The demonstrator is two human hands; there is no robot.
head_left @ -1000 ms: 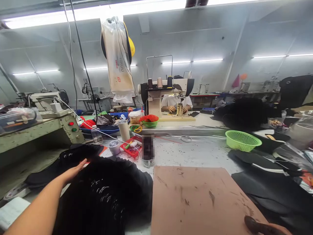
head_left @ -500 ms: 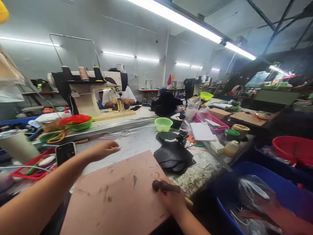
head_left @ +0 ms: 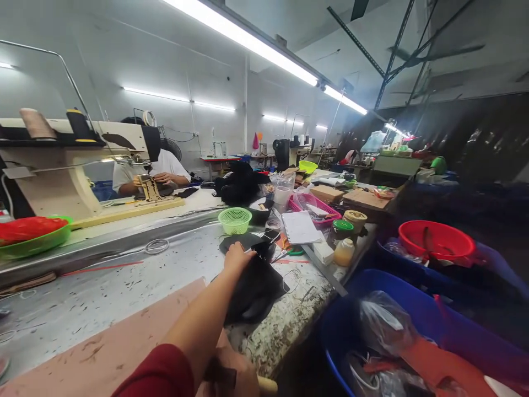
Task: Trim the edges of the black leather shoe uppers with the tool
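My left hand (head_left: pixel 238 258) reaches forward across the bench to the black sheet pieces (head_left: pixel 257 289), its fingers bent at their upper part; the fingertips are partly hidden, and what they pinch is hard to make out. Low in the view, partly behind my left forearm, my right hand (head_left: pixel 239 372) is wrapped round a hammer; its dark head (head_left: pixel 223 379) and pale handle end (head_left: pixel 268 384) show. Beneath both arms lies a pinkish-brown board (head_left: pixel 103 347). A light green basket (head_left: pixel 235 220) stands just beyond the black pieces.
A sewing machine (head_left: pixel 53 176) stands at the left, with a person (head_left: pixel 165 165) behind it. A notebook (head_left: pixel 301 227), pink basket (head_left: pixel 316 207) and jars (head_left: pixel 344 252) are on the right of the bench. Blue bins (head_left: pixel 388 281) and a red basin (head_left: pixel 437 241) stand beyond its right edge.
The view has swung right. My left hand has moved from above the board's far left to the black pieces. My right hand, still round the hammer, is now lower and partly covered by my left arm.
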